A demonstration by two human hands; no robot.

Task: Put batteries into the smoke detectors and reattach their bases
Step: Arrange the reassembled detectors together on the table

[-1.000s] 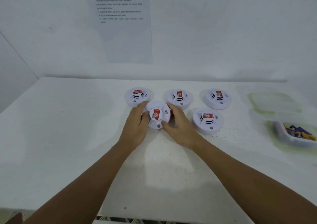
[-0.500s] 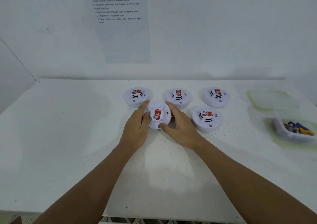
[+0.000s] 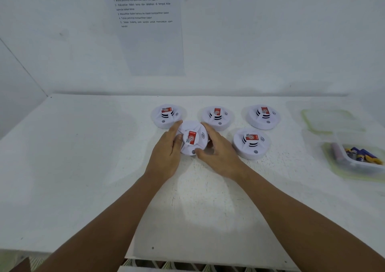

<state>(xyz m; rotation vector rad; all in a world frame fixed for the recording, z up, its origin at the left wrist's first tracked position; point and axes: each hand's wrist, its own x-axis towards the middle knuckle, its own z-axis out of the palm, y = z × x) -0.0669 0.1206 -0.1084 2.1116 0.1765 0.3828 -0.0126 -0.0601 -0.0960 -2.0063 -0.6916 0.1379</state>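
Since a second ago the round white plastic smoke detector with a red label [image 3: 192, 139] has tilted to face the camera more squarely, which suggests twisting to free its base. The left hand [image 3: 167, 154] and right hand [image 3: 220, 152] each grip its rim with curled fingers, low over the white worktop [image 3: 83, 167].

Soft, even light washes the white table [image 3: 83, 167] and wall [image 3: 270, 31], leaving the whole scene pale, low in contrast and faintly blue. Faint shadows pool beneath the two forearms and beside the smoke detectors [image 3: 252, 143]. Wide-angle bending curves the table's back edge, and the printed sheet [image 3: 145, 31] reads slightly soft. Detail smears toward the right edge, around the battery tray [image 3: 354, 163]
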